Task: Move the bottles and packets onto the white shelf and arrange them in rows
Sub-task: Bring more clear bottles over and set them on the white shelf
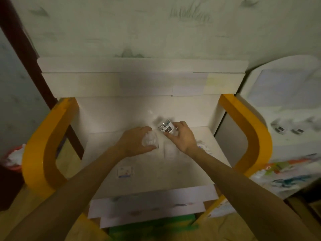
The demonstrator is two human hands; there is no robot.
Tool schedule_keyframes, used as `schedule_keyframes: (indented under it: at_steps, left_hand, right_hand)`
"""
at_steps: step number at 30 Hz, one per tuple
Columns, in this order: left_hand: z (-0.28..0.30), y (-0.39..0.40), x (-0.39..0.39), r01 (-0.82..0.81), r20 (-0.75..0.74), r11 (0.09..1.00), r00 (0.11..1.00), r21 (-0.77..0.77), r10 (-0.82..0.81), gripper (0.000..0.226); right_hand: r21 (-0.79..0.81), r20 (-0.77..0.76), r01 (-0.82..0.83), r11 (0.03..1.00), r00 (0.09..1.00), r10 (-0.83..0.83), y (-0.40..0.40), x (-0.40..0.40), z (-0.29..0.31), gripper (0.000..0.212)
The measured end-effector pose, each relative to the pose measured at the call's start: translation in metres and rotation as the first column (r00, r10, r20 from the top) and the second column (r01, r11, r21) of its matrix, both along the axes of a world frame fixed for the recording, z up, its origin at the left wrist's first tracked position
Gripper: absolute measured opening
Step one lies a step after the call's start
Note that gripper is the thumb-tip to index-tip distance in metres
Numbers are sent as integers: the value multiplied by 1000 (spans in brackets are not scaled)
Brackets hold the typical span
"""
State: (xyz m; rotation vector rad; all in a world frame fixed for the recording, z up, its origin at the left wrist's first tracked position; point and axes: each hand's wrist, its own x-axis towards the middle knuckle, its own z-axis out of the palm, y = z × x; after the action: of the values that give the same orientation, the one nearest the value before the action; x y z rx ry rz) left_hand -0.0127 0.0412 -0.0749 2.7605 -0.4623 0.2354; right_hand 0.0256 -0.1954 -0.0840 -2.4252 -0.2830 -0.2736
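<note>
Over the white shelf (107, 150) with yellow sides, the left hand (137, 143) cups a clear plastic bottle (150, 140), the right hand (182, 136) pinches a labelled clear bottle (165, 127); best set upright, side by side.

The room is dim with a greenish cast; the brightest patch falls on the white shelf (107, 119) near its back edge. Motion blur smears the hands, and wide-angle distortion bends the yellow side rails (46, 145).

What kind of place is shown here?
Probably a room in a home: a white shelf with yellow curved sides stands against a pale wall with faint plant patterns, beside a white cabinet.
</note>
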Motion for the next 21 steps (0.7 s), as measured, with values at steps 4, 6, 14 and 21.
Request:
schedule_keyframes:
  at_steps: [4,6,14,21]
  left_hand:
    - [11,-38,-20,-40,74,999,996,5,40,84]
    - [18,-61,-32,-51,96,999,994,-11,52,88]
    - [70,-194,-62,14,214,984,977,-177,25,70]
    - [108,-330,-69,244,250,940,951,-240,-183,82]
  right_hand:
    - [98,62,-9,995,998,3,-41,-42,13,54]
    - [103,85,-38,994,996,29,-65,-65,22,56]
    - [138,311,58,989,945,-99,-192,-150,68,55]
    - [288,331,307,907,857,-395,-315,-183,89,58]
